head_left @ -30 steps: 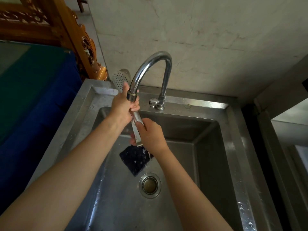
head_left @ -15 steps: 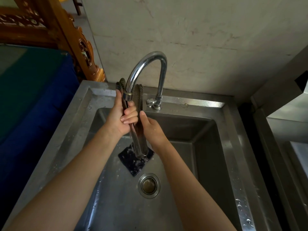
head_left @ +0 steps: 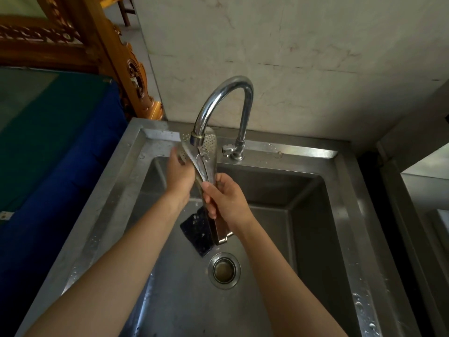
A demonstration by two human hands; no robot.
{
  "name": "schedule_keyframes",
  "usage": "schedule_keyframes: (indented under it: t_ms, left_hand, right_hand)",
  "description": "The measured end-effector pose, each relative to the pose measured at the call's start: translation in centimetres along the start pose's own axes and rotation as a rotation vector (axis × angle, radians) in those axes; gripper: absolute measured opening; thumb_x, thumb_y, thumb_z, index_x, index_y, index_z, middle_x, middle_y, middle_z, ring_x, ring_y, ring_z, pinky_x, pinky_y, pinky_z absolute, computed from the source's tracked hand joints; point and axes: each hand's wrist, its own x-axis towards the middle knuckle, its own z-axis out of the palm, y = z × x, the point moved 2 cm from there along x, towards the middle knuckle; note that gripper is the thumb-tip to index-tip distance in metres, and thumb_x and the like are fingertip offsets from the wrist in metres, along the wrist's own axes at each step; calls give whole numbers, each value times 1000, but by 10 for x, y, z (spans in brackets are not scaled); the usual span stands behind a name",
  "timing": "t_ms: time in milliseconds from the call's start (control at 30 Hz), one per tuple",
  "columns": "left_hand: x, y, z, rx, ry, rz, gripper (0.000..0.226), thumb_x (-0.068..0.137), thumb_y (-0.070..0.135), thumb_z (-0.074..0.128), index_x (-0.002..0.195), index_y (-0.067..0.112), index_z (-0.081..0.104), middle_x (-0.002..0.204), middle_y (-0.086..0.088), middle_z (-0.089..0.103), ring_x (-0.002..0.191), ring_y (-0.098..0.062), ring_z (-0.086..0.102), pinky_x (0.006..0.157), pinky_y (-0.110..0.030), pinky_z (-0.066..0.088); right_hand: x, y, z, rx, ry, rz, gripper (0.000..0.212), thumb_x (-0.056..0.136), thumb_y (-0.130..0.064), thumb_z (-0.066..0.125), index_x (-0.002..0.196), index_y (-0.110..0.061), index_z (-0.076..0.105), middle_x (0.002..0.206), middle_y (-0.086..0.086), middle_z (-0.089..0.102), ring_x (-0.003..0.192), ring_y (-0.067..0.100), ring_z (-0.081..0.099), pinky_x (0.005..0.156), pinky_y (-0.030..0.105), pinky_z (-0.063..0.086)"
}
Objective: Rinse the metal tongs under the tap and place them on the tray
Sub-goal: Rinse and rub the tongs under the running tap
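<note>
Tongs (head_left: 208, 166), one metal pair with two perforated blades, stand nearly upright over the single sink (head_left: 347, 215). The blades are just under the spout of the one tap (head_left: 226, 93), where water splashes on them. The right hand (head_left: 228, 203) has its grip curled round both arms of the pair. The left hand (head_left: 178, 173) lies with its fingers fairly straight against the left blade. Below are one dark square pad (head_left: 196, 232) and one round drain (head_left: 224, 269).

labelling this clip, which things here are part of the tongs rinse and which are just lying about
In the job: metal tongs, tap, sink, left hand touching the tongs, right hand gripping them.
Lying about: dark pad in the sink, drain, blue cloth, carved wooden frame.
</note>
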Motion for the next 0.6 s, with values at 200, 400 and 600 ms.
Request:
schedule_keyframes:
  t_ms: [200,400,600]
  left_hand:
    - [-9,13,-2,-277,63,147,46,99,34,37,144,28,30,148,5,37,130,-5,37,96,-18,33]
    - [-12,22,12,-579,-203,64,56,86,14,62,136,16,38,129,-15,55,108,-26,63,90,-42,53]
    - [-5,16,23,-690,-357,-151,13,87,25,59,96,15,61,70,-1,69,60,-13,64,54,-23,52]
  right_hand:
    - [2,8,0,-234,125,-92,16,95,-20,49,91,-5,45,58,1,43,38,4,36,37,20,33]
    - [-3,18,-4,-493,160,-141,23,95,-29,49,85,-9,42,62,-1,46,55,18,43,50,36,39]
    - [4,15,-9,-770,49,3,29,96,-37,43,91,-9,40,70,5,55,57,26,56,55,41,51]
